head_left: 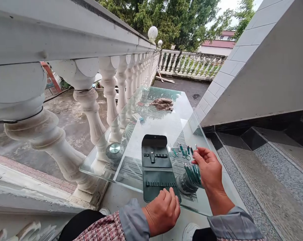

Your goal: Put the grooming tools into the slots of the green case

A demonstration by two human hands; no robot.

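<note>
The right hand [208,165] is pinching a small metal tool [196,147] near the counter's [163,124] right edge, above a cup [185,186] of tools. The left hand [162,212] is curling by the open green case [156,176] at the near edge, its grip unclear.

A red-and-white checked sleeve [103,228] is being worn. Plain grey cuffs [135,219] are being worn behind the left hand [163,211] and right hand [208,167]. Black trousers [77,226] and white shoes [190,231] are being worn.
</note>
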